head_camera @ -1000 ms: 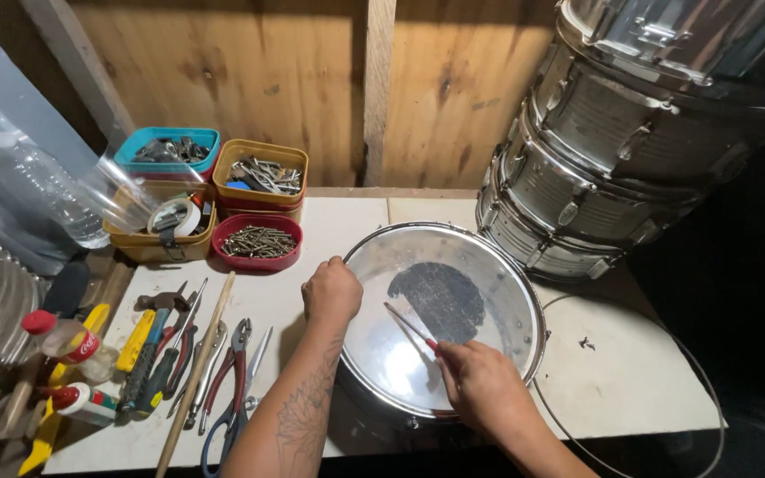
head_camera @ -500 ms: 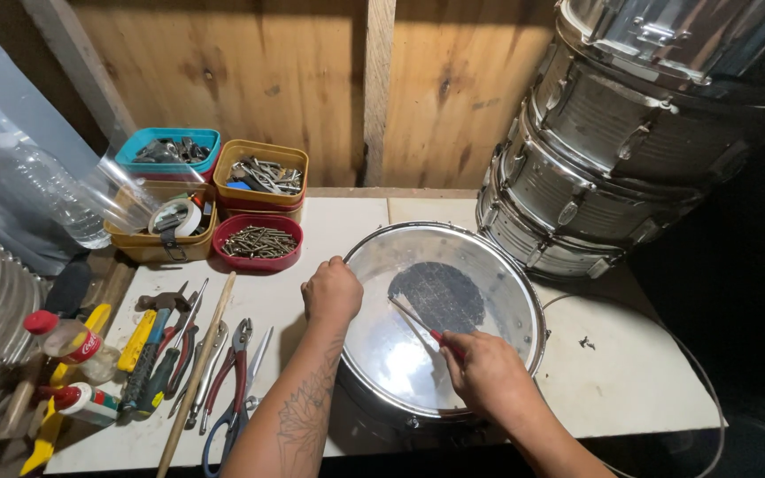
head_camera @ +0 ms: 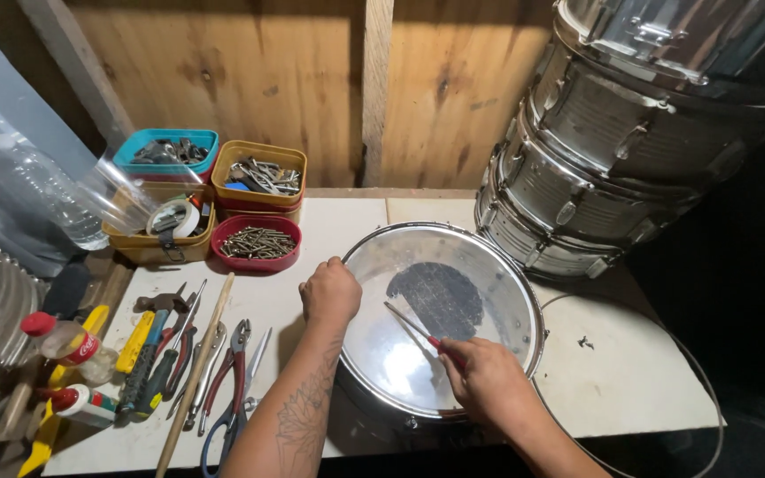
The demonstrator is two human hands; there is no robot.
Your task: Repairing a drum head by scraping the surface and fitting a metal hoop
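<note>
The snare drum, rigid and probably heavy, is being steadied at its slick metal rim by the closed left hand; a red-handled screwdriver is being gripped by the right hand.

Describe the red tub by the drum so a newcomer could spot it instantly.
Start at the white table and find the shiny drum lying flat, with the left hand on its rim. Left of that hand, in front of a cluster of tubs, sits the red tub. It is the only red one, oval, and filled with loose screws.
</note>
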